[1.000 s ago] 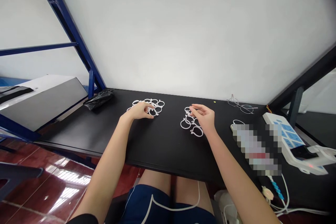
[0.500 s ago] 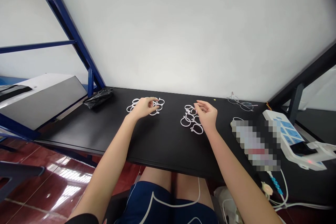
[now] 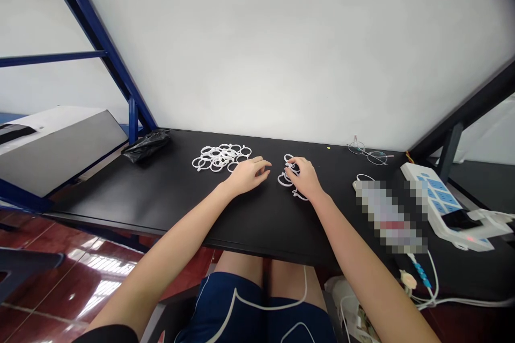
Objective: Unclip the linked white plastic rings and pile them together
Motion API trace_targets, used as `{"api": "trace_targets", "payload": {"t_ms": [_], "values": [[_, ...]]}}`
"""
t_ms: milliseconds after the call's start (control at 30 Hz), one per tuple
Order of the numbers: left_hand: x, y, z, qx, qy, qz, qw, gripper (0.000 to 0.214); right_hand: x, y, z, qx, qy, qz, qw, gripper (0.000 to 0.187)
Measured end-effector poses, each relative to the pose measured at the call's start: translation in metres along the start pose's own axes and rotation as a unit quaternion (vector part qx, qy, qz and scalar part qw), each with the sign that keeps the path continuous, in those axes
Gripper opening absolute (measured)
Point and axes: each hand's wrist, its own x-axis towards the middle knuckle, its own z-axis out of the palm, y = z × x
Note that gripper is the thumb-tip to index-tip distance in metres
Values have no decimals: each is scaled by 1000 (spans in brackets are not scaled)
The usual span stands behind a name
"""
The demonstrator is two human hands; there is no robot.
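Observation:
A pile of white plastic rings (image 3: 219, 155) lies on the black table (image 3: 169, 193) to the left. A smaller cluster of white rings (image 3: 286, 178) lies at the middle. My left hand (image 3: 249, 172) rests on the table between the two piles, its fingers curled together and pointing toward the smaller cluster; what they hold is hidden. My right hand (image 3: 304, 178) lies over the smaller cluster, with its fingertips pinched on a ring at the cluster's far edge.
A crumpled black bag (image 3: 147, 144) sits at the table's back left beside the blue rack frame (image 3: 100, 48). Eyeglasses (image 3: 368, 154) lie at the back right. A white and blue power strip (image 3: 438, 198) and cables (image 3: 426, 289) occupy the right side.
My left hand has left the left pile and moved right to just beside the smaller cluster. My right hand has dropped onto that cluster and closed its fingers.

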Motion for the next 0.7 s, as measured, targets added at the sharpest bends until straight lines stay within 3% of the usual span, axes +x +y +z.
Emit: {"api": "trace_targets", "payload": {"t_ms": [267,500,700], "values": [[-1,-2,1,-13,5,-3,1000,23,5,13,-8,26,10,54,998,22],[0,0,3,-29,9,-5,1000,21,5,10,-8,57,28,81,995,22],[-2,1,6,-67,21,-14,997,22,6,1,-17,95,106,113,983,47]]}}
